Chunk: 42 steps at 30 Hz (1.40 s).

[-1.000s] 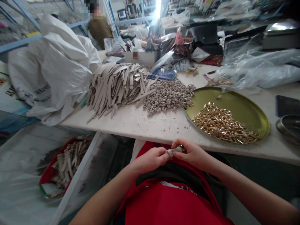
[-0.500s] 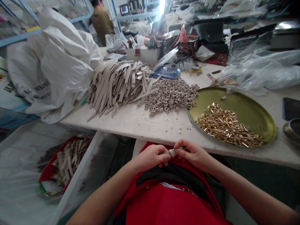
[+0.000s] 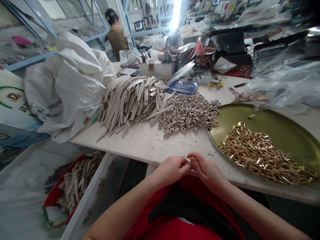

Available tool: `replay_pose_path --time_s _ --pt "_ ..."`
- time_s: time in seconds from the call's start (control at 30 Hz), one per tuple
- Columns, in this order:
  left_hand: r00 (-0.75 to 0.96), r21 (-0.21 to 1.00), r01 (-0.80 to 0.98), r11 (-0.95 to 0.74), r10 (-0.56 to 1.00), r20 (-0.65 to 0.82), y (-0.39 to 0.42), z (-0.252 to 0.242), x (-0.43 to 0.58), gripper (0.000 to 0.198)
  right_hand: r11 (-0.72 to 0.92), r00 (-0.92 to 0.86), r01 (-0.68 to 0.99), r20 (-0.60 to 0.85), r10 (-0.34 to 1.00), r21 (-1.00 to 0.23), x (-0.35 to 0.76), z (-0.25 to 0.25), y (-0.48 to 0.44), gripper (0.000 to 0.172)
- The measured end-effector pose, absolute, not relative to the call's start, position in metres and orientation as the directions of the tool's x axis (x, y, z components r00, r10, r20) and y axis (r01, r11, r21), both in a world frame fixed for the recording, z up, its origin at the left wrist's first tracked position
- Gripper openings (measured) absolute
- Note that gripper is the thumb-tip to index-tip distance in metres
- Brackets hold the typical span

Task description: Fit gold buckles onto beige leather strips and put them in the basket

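Observation:
My left hand (image 3: 172,169) and my right hand (image 3: 203,169) meet fingertip to fingertip just below the table's front edge, above my red lap. Both are closed in a pinch on a small beige strap piece (image 3: 188,163), which is almost hidden between the fingers. On the white table (image 3: 145,143) ahead lie a heap of beige straps (image 3: 130,100), a pile of small beige loops (image 3: 190,111) and a round brass tray (image 3: 270,123) with gold metal buckles (image 3: 260,153).
A big white sack (image 3: 67,86) fills the table's left end. Lower left, a red basket (image 3: 72,186) holds more beige straps. Clear plastic bags (image 3: 287,83) and clutter line the far side. A person in a brown shirt (image 3: 117,36) stands far back.
The view has shifted so the table sits lower and further right. My hands have closed more tightly together and the strap piece shows less between them.

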State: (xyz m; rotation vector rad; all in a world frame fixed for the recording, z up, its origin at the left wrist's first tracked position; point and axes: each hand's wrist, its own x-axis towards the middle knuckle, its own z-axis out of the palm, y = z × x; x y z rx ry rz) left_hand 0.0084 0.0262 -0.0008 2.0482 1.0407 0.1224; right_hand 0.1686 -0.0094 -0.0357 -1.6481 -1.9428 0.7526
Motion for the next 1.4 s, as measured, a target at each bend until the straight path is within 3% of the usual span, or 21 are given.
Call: replay_pose_path --time_s 0.1,0.2,0.27,0.37,0.53,0.63,0.7,0.77,0.87,0.97,1.07,1.17,1.23,1.3,1.4 --pt "0.637 0.615 0.663 -0.427 0.753 -0.165 0.057 -0.007 0.007 0.032 0.18 -0.16 0.837 0.084 0.984 -0.517 0.17 -0.044 0.016 0.036" --pt "0.447 0.522 0.771 -0.365 0.894 -0.034 0.106 -0.009 -0.008 0.025 0.257 -0.185 0.869 0.203 0.961 -0.422 0.174 -0.056 0.032 0.033" --pt "0.229 0.468 0.856 -0.221 0.973 0.041 0.142 -0.01 -0.021 0.019 0.269 -0.158 0.85 0.268 0.95 -0.452 0.177 -0.065 0.036 0.032" --pt "0.094 0.448 0.887 -0.109 0.994 0.056 0.184 -0.015 -0.034 0.013 0.261 -0.126 0.819 0.282 0.951 -0.511 0.18 -0.074 0.036 0.031" --pt "0.111 0.534 0.84 -0.099 0.994 0.01 0.177 -0.017 -0.04 0.011 0.267 -0.112 0.759 0.284 0.952 -0.594 0.181 -0.073 0.035 0.025" --pt "0.216 0.696 0.709 -0.11 0.974 -0.066 0.131 -0.005 -0.043 0.018 0.24 0.004 0.694 0.336 0.942 -0.679 0.181 -0.069 0.034 0.026" --pt "0.329 0.878 0.478 -0.007 0.928 -0.172 0.092 0.004 -0.046 0.022 0.168 0.121 0.556 0.279 0.953 -0.814 0.181 -0.062 0.032 0.032" --pt "0.425 0.938 0.307 0.159 0.859 -0.284 0.056 0.01 -0.049 0.025 0.061 0.165 0.277 0.11 0.98 -0.959 0.182 -0.052 0.03 0.041" --pt "0.512 0.902 0.237 0.361 0.742 -0.432 0.012 0.01 -0.047 0.027 -0.082 0.113 -0.12 -0.096 0.989 -0.989 0.183 -0.035 0.023 0.041" --pt "0.575 0.847 0.187 0.498 0.643 -0.505 -0.013 0.007 -0.036 0.026 -0.12 0.09 -0.211 -0.142 0.986 -0.97 0.178 -0.025 0.012 0.034" --pt "0.6 0.78 0.016 0.626 0.618 -0.508 -0.023 0.008 -0.019 0.028 -0.104 -0.013 -0.032 -0.104 0.994 -0.994 0.172 -0.026 0.01 0.032" --pt "0.532 0.727 -0.134 0.673 0.668 -0.521 -0.023 0.011 -0.007 0.02 0.091 -0.051 0.407 0.076 0.996 -0.909 0.171 -0.034 0.029 0.039" --pt "0.489 0.714 -0.164 0.681 0.684 -0.541 -0.021 0.013 -0.005 0.015 0.217 -0.076 0.662 0.224 0.972 -0.718 0.174 -0.039 0.052 0.035" --pt "0.465 0.707 -0.173 0.685 0.69 -0.555 -0.018 0.013 -0.006 0.013 0.279 -0.161 0.843 0.28 0.946 -0.461 0.178 -0.043 0.077 0.034" --pt "0.435 0.69 -0.191 0.698 0.691 -0.578 -0.013 0.012 -0.011 0.014 0.327 -0.283 0.93 0.24 0.929 -0.17 0.182 -0.047 0.1 0.032"
